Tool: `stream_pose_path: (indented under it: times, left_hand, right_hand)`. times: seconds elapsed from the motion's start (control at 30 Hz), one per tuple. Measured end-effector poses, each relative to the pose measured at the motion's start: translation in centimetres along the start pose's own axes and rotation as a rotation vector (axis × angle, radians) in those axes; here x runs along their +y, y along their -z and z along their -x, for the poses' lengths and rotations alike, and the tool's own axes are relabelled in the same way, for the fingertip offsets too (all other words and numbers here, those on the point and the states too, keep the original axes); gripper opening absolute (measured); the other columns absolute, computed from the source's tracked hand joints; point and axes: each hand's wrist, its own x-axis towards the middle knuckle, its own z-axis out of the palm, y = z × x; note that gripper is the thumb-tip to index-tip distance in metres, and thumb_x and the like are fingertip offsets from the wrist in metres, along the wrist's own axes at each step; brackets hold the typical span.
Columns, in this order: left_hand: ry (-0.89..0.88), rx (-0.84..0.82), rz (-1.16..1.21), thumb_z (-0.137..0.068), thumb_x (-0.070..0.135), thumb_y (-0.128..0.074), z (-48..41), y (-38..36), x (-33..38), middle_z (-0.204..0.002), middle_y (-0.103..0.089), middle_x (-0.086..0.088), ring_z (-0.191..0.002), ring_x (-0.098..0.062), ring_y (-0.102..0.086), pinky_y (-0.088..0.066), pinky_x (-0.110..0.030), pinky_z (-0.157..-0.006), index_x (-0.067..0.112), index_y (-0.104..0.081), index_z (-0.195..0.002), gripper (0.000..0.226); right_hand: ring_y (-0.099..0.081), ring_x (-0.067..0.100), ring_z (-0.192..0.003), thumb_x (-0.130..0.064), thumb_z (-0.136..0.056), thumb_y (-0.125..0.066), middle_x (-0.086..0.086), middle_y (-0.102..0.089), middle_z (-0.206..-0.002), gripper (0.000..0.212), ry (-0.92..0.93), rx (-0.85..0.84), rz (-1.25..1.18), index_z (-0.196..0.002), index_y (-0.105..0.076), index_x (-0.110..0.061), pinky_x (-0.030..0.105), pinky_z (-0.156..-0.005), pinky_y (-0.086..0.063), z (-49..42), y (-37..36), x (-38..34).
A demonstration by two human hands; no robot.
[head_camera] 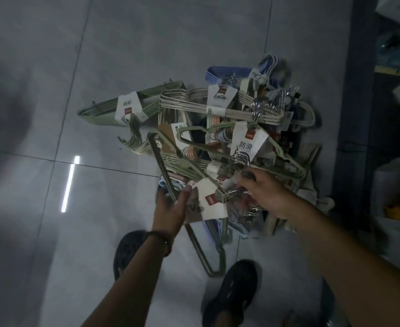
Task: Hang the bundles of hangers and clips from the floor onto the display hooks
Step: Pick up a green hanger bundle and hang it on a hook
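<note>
Grey floor tiles (100, 90) carried a tangled pile of hanger bundles (218, 109), which lay just beside dark shelving (359, 114) on the right. The person stood at the pile's near edge in black shoes (232, 286). The left hand (170, 208), with a dark band (161, 239) at the wrist, gripped one sloping arm of a green hanger bundle (160, 161) bearing a white card label (212, 201). The right hand (268, 194) had its fingers curled round that bundle's chrome hooks (235, 193). The bundle's lower corner sat between the shoes. Whether it was lifted clear could not be told.
</note>
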Motion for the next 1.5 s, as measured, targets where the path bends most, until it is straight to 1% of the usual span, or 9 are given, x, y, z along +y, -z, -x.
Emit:
stream_pose_path:
  times: [0.13, 0.3, 0.4, 0.53, 0.7, 0.9, 1.03, 1.3, 1.5]
  left_hand:
    - [0.11, -0.054, 0.095, -0.081, 0.043, -0.084, -0.6, 0.3, 0.6, -0.099, -0.08, -0.01, -0.078, -0.022, -0.079, -0.066, -0.044, -0.063, 0.018, -0.069, -0.107, 0.039]
    - [0.089, -0.03, -0.023, -0.078, 0.051, -0.089, -2.5, 2.9, 0.2, -0.086, -0.081, -0.009, -0.057, -0.022, -0.062, -0.042, -0.026, -0.045, 0.018, -0.073, -0.103, 0.044]
    - [0.125, -0.027, -0.136, -0.073, 0.057, -0.089, -2.1, 3.9, -0.2, -0.082, -0.079, -0.005, -0.058, -0.023, -0.058, -0.04, -0.026, -0.045, 0.025, -0.075, -0.098, 0.043]
    - [0.117, -0.02, -0.309, -0.073, 0.062, -0.087, -1.5, 4.5, -0.9, -0.087, -0.078, -0.003, -0.063, -0.023, -0.064, -0.046, -0.026, -0.044, 0.03, -0.073, -0.099, 0.043]
    - [0.087, -0.043, -0.365, -0.082, 0.059, -0.08, -0.5, 4.7, -2.2, -0.09, -0.078, 0.0, -0.077, -0.021, -0.072, -0.053, -0.028, -0.049, 0.027, -0.071, -0.101, 0.038]
    - [0.081, -0.046, -0.31, -0.091, 0.06, -0.068, 0.3, 3.5, -2.8, -0.089, -0.075, -0.004, -0.062, -0.017, -0.059, -0.042, -0.022, -0.048, 0.025, -0.07, -0.096, 0.035]
    - [0.013, -0.144, -0.233, -0.096, 0.053, -0.065, 1.4, 3.2, -1.9, -0.084, -0.072, -0.002, -0.06, -0.014, -0.053, -0.039, -0.021, -0.046, 0.026, -0.069, -0.096, 0.027]
    - [0.301, -0.185, 0.031, -0.096, 0.065, -0.058, 2.3, 6.1, -2.4, -0.091, -0.072, -0.016, -0.057, -0.021, -0.058, -0.032, -0.02, -0.042, 0.015, -0.065, -0.111, 0.052]
    - [0.221, -0.225, -0.164, -0.091, 0.065, -0.068, 0.5, 4.6, -0.9, -0.096, -0.075, -0.018, -0.06, -0.025, -0.06, -0.035, -0.02, -0.041, 0.024, -0.071, -0.113, 0.047]
  right_hand:
    - [-0.074, 0.034, -0.095, -0.033, -0.101, -0.067, 0.013, -0.072, -0.114, 0.026, 0.004, -0.014, 0.042, -0.117, -0.063, -0.012, 0.053, -0.081, -0.063, -1.1, -0.5, 0.1]
    - [-0.058, 0.028, -0.113, -0.039, -0.085, -0.076, 0.005, -0.054, -0.127, 0.048, 0.369, 0.485, 0.632, -0.128, -0.057, -0.03, 0.041, -0.089, -0.052, -3.0, 2.2, -3.3]
    - [-0.053, 0.035, -0.127, -0.046, -0.085, -0.082, 0.013, -0.052, -0.143, 0.067, 0.177, 0.214, 1.113, -0.141, -0.057, -0.019, 0.042, -0.098, -0.05, -5.0, 1.1, -4.8]
    - [-0.066, 0.034, -0.102, -0.039, -0.089, -0.082, 0.017, -0.072, -0.113, 0.042, 0.084, 0.128, 1.187, -0.116, -0.072, -0.008, 0.041, -0.088, -0.058, -6.3, -1.4, -3.7]
    - [-0.068, 0.025, -0.086, -0.025, -0.098, -0.073, 0.011, -0.074, -0.099, 0.014, 0.221, 0.118, 1.026, -0.099, -0.079, -0.012, 0.034, -0.074, -0.055, -4.0, -1.0, -4.7]
    - [-0.063, 0.013, -0.075, -0.032, -0.092, -0.08, -0.005, -0.069, -0.08, 0.014, 0.285, 0.194, 0.818, -0.083, -0.071, -0.025, 0.028, -0.061, -0.042, 2.0, -0.5, -4.8]
    - [-0.06, -0.001, -0.055, -0.027, -0.087, -0.084, -0.004, -0.07, -0.067, 0.017, 0.235, 0.501, 0.421, -0.074, -0.075, -0.019, 0.019, -0.052, -0.045, 4.9, 0.5, -2.7]
    - [-0.073, 0.028, -0.069, -0.024, -0.082, -0.089, 0.005, -0.074, -0.073, 0.022, 0.176, 0.782, -0.012, -0.072, -0.072, -0.014, 0.05, -0.065, -0.064, 4.9, -0.1, -1.5]
    - [-0.066, 0.001, -0.071, -0.021, -0.088, -0.083, -0.003, -0.074, -0.083, 0.017, 0.398, 0.683, 0.16, -0.086, -0.07, -0.01, 0.017, -0.06, -0.05, 6.2, -0.6, -2.7]
